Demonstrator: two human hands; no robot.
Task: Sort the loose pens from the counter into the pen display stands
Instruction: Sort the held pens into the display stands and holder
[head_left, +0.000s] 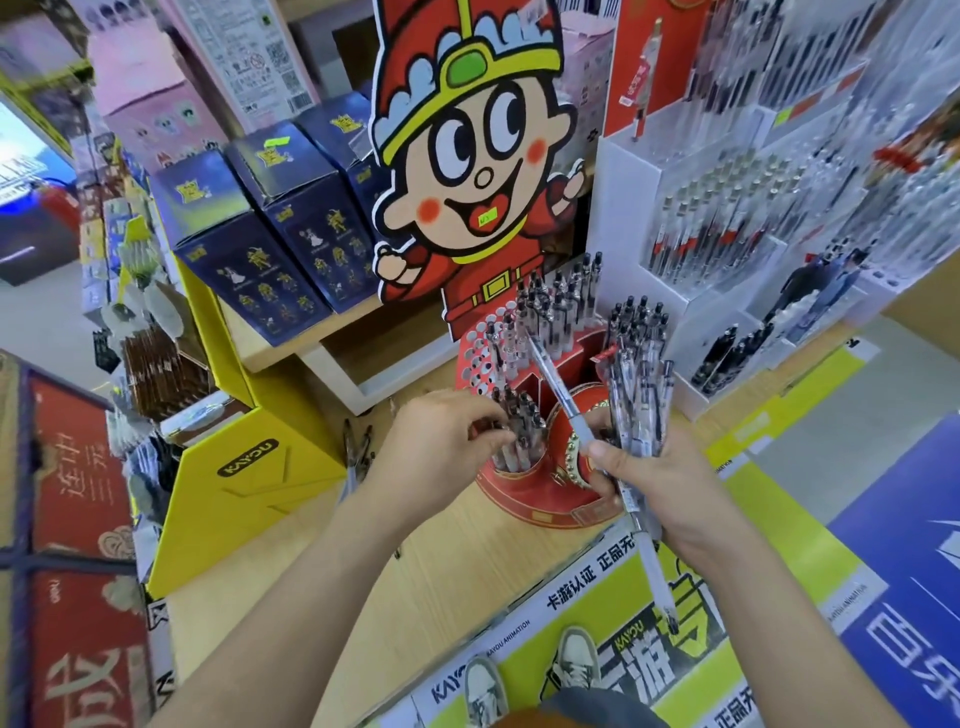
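Left hand: my left hand (441, 441) is pinched narrow on the pens (519, 426) in the near-left pocket of the red stand (540, 499).
Right hand: my right hand (660, 488) grips a bundle (641, 400) of clear pens, with one long pen (587, 441) crossing under the thumb, tip pointing far-left.
Loose pens: two or three lie on the table (467, 561), left of the stand, near the yellow box (244, 499).
Handling: light, stiff, smooth barrels; I judge them slippery in a bunch, so I'd take one mid-barrel and feed it in straight.
Writing: "KAYOU" on the yellow box; "KAYOU ANIMATION" along the near table edge.
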